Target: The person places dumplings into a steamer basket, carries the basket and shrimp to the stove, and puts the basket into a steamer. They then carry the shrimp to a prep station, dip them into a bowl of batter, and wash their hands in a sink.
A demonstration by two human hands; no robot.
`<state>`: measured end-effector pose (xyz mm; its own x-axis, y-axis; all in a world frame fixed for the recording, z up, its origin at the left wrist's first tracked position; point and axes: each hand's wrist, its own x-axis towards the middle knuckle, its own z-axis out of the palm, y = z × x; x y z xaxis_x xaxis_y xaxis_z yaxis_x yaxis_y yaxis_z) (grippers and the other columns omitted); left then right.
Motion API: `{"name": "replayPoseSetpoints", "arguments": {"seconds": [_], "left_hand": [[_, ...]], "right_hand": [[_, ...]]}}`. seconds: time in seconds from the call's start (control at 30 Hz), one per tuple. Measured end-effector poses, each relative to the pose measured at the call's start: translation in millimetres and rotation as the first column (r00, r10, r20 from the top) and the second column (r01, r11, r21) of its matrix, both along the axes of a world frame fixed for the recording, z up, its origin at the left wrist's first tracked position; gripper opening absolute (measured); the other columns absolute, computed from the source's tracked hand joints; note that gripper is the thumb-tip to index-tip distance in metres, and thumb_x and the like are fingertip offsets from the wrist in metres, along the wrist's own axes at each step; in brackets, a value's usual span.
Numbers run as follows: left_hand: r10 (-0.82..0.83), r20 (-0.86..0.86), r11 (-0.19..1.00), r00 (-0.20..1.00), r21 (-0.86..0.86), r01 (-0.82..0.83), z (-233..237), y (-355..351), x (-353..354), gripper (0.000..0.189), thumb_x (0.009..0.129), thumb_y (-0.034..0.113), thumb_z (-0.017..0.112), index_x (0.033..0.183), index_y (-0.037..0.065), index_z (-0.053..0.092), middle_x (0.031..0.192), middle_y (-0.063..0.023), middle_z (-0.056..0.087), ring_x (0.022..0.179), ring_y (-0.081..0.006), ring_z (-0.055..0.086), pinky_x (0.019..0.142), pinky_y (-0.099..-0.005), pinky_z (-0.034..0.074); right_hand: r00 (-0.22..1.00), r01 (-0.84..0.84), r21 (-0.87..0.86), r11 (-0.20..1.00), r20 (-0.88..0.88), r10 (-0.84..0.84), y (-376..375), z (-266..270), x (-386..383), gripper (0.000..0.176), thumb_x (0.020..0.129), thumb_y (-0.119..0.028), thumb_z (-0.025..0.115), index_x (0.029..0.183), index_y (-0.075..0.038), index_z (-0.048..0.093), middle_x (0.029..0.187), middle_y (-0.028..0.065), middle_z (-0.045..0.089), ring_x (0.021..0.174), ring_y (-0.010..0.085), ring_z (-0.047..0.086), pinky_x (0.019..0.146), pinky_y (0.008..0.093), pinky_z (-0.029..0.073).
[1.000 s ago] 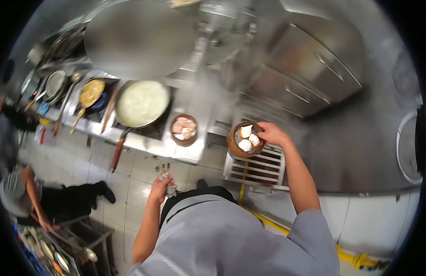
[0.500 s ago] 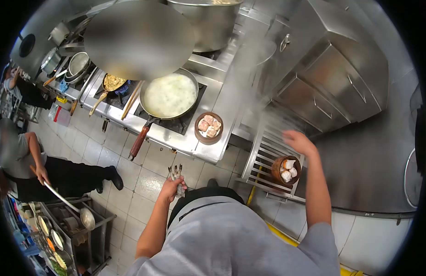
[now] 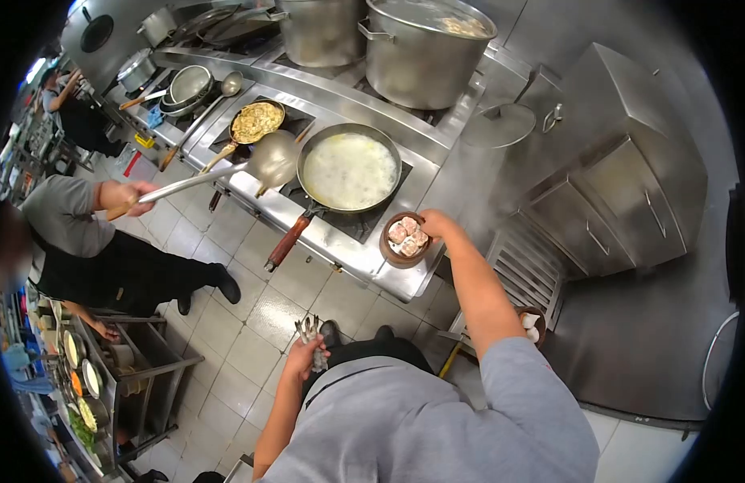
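Right hand [image 3: 437, 225] is stretched forward to the steamer basket [image 3: 395, 253], fingers curled onto its right rim, thumb side hard to make out. The basket sits on the front corner of the stove counter [image 3: 344, 241], upright and uncovered, with pale pinkish dumplings [image 3: 408, 232] packed inside. It is just beside the frying pan [image 3: 285, 244], which is full of white bubbling liquid and has its wooden handle sticking out over the floor.

Left hand [image 3: 306, 354] is low, close to the person's waist, fist closed around metal tongs [image 3: 309, 328], tips pointing up and away from the body. It is well apart from the basket.

A second basket [image 3: 536, 322] with white pieces rests on the slatted metal rack [image 3: 521, 266] to the right, partly hidden behind the right forearm. Steam rises between rack and stove.

A co-worker's hand [image 3: 131, 197] on the left holds a long ladle [image 3: 273, 159], its bowl just beside the pan's left rim. Behind that is a wok [image 3: 232, 131] of yellow food. A big stockpot [image 3: 412, 68] stands at the back, with a round lid [image 3: 498, 126] lying flat to its right.
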<state>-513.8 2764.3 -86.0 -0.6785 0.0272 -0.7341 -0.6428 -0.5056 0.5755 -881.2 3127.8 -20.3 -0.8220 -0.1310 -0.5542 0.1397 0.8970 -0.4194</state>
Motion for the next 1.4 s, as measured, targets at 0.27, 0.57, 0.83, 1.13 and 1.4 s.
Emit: {"name": "replayPoseSetpoints", "arguments": {"seconds": [0.27,0.57,0.83,1.13,1.4], "left_hand": [[-0.103,0.008,0.994,0.995,0.035,0.103,-5,1,-25,0.010,0.096,0.010,0.061,0.104,0.005,0.058,0.078,-0.0063,0.061,0.065,-0.0210,0.064,0.060,-0.0359,0.059],[-0.405,0.005,0.914,0.914,0.034,0.405,-15,36,-65,0.012,0.094,0.014,0.066,0.100,0.006,0.059,0.077,-0.0063,0.062,0.063,-0.0212,0.066,0.058,-0.0341,0.055],[-0.525,-0.004,0.851,0.851,0.033,0.524,-13,66,-85,0.013,0.095,0.013,0.064,0.103,0.006,0.058,0.078,-0.0069,0.063,0.063,-0.0217,0.066,0.057,-0.0333,0.054],[-0.462,-0.001,0.886,0.887,0.056,0.461,-24,53,-80,0.016,0.095,0.015,0.064,0.105,0.005,0.056,0.079,-0.0072,0.063,0.065,-0.0219,0.066,0.058,-0.0326,0.054],[-0.403,0.037,0.915,0.914,-0.016,0.404,-18,20,-69,0.019,0.095,0.020,0.066,0.100,0.005,0.055,0.078,-0.0059,0.063,0.064,-0.0180,0.065,0.059,-0.0295,0.054]], "right_hand": [[0.993,0.111,-0.284,0.953,-0.011,-0.118,62,126,65,0.029,0.087,-0.016,0.056,0.110,-0.001,0.066,0.082,0.0071,0.068,0.061,0.0160,0.065,0.056,0.0328,0.055],[0.802,0.576,-0.144,0.804,-0.090,-0.591,272,108,189,0.023,0.084,-0.015,0.063,0.100,0.001,0.067,0.086,0.0124,0.070,0.058,0.0219,0.068,0.052,0.0370,0.058],[0.565,0.569,-0.698,0.436,-0.054,-0.823,210,209,357,0.018,0.098,-0.021,0.059,0.101,-0.004,0.066,0.078,0.0028,0.065,0.065,0.0117,0.061,0.059,0.0260,0.050],[0.293,0.664,-0.660,-0.353,0.663,-0.689,90,71,463,0.029,0.105,-0.031,0.050,0.112,-0.006,0.061,0.098,0.0151,0.072,0.074,0.0214,0.069,0.066,0.0339,0.057],[0.262,0.499,-0.784,-0.369,0.542,-0.798,140,44,385,0.026,0.104,-0.037,0.052,0.104,-0.012,0.059,0.098,0.0102,0.070,0.074,0.0176,0.064,0.063,0.0307,0.052]]}}
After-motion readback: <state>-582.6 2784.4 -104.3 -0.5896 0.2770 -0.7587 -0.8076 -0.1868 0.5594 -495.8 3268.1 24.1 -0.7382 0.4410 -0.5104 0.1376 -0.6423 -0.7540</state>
